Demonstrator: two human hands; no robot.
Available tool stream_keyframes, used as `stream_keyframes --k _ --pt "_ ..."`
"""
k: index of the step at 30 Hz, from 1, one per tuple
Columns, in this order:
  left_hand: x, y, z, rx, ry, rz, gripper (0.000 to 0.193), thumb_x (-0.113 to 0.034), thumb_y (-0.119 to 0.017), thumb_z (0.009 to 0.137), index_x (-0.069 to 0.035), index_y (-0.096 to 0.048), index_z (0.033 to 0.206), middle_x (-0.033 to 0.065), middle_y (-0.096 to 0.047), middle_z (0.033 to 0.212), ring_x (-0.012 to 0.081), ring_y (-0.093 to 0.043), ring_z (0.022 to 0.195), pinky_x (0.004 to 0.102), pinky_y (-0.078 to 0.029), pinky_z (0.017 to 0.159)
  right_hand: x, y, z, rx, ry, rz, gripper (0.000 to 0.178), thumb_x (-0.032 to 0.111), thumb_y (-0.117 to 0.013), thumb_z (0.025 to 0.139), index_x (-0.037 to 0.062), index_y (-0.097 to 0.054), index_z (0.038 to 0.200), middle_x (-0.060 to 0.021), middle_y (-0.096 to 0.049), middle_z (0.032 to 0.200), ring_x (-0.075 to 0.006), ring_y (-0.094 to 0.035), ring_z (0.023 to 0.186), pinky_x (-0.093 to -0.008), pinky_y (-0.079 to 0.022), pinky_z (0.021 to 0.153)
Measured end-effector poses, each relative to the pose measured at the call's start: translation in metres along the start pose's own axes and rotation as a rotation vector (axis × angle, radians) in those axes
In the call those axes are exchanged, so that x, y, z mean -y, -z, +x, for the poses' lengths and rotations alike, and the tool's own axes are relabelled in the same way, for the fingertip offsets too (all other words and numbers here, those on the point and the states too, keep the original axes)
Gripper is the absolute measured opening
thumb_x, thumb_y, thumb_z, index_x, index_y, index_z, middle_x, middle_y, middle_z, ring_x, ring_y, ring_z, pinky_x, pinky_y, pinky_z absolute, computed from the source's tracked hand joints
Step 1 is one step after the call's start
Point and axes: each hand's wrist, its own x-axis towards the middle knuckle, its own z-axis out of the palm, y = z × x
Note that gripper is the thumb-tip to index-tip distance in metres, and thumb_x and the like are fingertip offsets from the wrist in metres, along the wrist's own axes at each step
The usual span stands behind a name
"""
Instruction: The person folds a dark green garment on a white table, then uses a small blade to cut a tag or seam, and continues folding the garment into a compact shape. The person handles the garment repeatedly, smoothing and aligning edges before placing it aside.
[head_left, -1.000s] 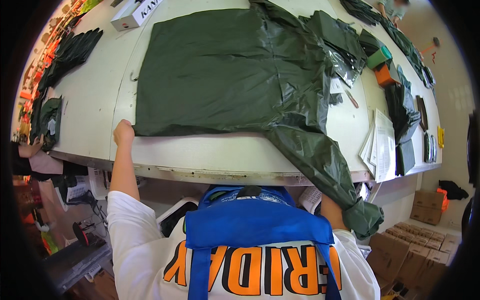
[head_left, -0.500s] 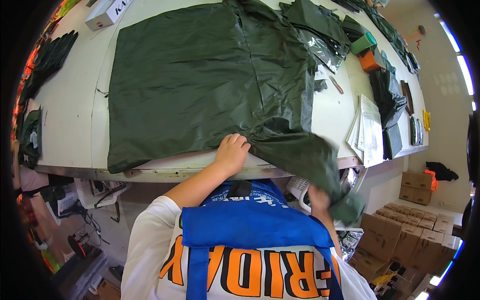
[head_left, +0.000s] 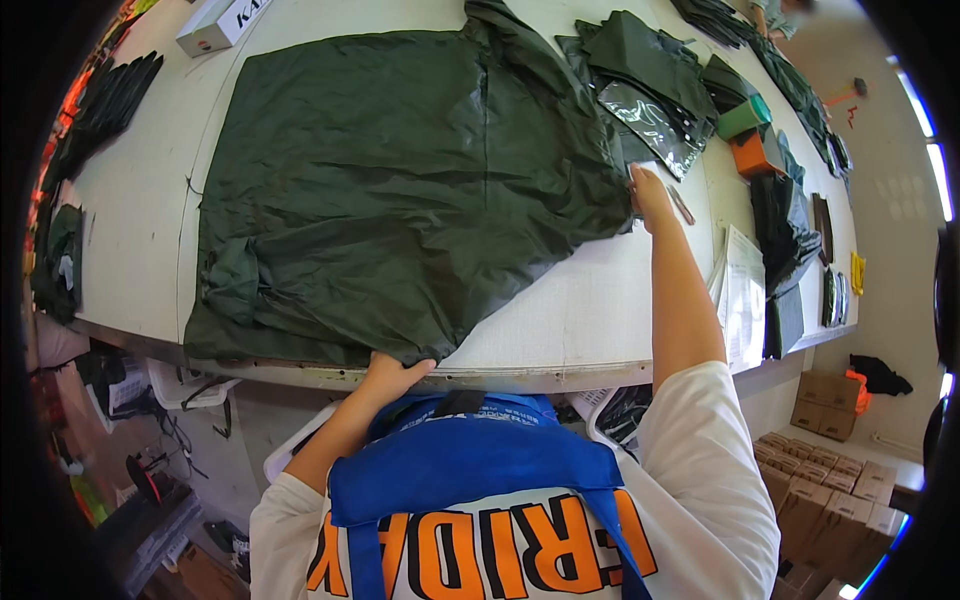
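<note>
A dark green rain jacket (head_left: 350,170) of thin, shiny cloth lies spread over the white table, with a long seam running down it. At the table's near edge, my left hand (head_left: 392,380) grips the jacket's lower border, its thumb pointing right and the other fingers partly under the cloth. My right hand (head_left: 652,198) reaches farther out and pinches the jacket's right edge; its fingertips are partly hidden. Between the two hands the cloth's edge runs slantwise. A sleeve-like bunch of folds (head_left: 235,280) lies on the jacket's left part.
Right of the jacket lie a folded dark garment in clear plastic (head_left: 655,125), a small cutter-like tool (head_left: 682,205), a green roll (head_left: 743,117), an orange box (head_left: 757,155) and paper sheets (head_left: 740,290). A white box (head_left: 215,28) stands far left. Cardboard boxes (head_left: 820,500) are stacked below right.
My right hand has swung from below the table edge up to the jacket's right edge. My left hand has moved left and nearer. The hanging cloth now lies folded across leftward on the table.
</note>
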Motion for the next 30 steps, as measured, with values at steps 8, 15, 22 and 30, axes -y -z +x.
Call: stream_keyframes --k 8,15,22,30 --pt "0.009 0.017 -0.017 0.035 0.133 -0.092 0.066 -0.029 -0.078 0.070 0.001 -0.053 0.124 0.0219 -0.052 0.128 0.0356 -0.047 0.120 0.0389 -0.034 0.104 0.049 -0.041 -0.073 0.618 -0.313 0.748 0.036 0.025 -0.058 0.092 0.0029 -0.054 0.120 -0.0091 -0.064 0.112 -0.0249 -0.061 0.104 -0.0421 -0.047 0.094" --pt "0.008 0.027 -0.020 0.138 0.211 -0.180 0.061 -0.025 -0.076 0.072 0.000 -0.054 0.123 0.0197 -0.054 0.127 0.0347 -0.047 0.121 0.0400 -0.034 0.104 0.017 0.044 -0.062 -0.196 0.272 -0.633 0.046 0.022 -0.069 0.083 0.0000 -0.046 0.116 -0.0198 -0.063 0.106 -0.0364 -0.060 0.104 -0.0438 -0.046 0.091" --pt "-0.004 0.008 -0.020 -0.045 -0.058 0.225 0.046 -0.023 -0.072 0.076 -0.002 -0.060 0.115 0.0169 -0.062 0.115 0.0343 -0.056 0.110 0.0414 -0.041 0.096 -0.014 0.007 -0.140 0.206 0.649 -0.477 0.036 0.022 -0.072 0.077 0.0074 -0.062 0.107 -0.0132 -0.064 0.096 -0.0318 -0.058 0.096 -0.0424 -0.040 0.093" --pt "-0.039 0.015 -0.028 0.302 -0.274 0.148 0.035 -0.024 -0.065 0.085 -0.005 -0.062 0.113 0.0160 -0.063 0.110 0.0337 -0.058 0.104 0.0407 -0.046 0.089 -0.033 -0.003 -0.153 -0.247 0.625 -1.283 0.036 0.013 -0.070 0.076 0.0094 -0.060 0.111 -0.0126 -0.059 0.101 -0.0335 -0.053 0.103 -0.0440 -0.039 0.091"
